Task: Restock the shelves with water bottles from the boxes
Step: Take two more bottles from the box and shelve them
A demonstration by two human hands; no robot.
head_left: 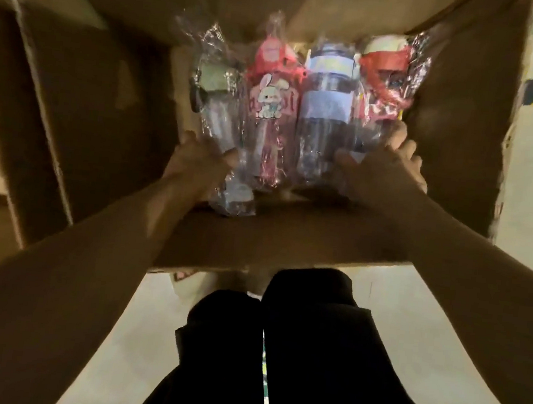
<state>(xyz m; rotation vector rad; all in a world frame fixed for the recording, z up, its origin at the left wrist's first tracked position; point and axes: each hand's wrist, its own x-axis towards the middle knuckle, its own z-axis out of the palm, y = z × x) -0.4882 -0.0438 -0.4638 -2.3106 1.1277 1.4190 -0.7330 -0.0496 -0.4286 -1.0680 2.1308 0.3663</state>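
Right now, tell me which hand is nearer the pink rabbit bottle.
Left. The left hand grips the green-lidded bottle, thumb almost against the pink rabbit bottle; the right hand grips the row's other end, with the blue bottle in between.

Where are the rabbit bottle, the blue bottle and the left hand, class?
Rabbit bottle (270, 103): head view, on the rabbit print.
Blue bottle (326, 106): head view, on its pale label.
Left hand (196, 165): head view, on the back of the hand.

Single head-worn wide-angle view, straight down, close over an open cardboard box.
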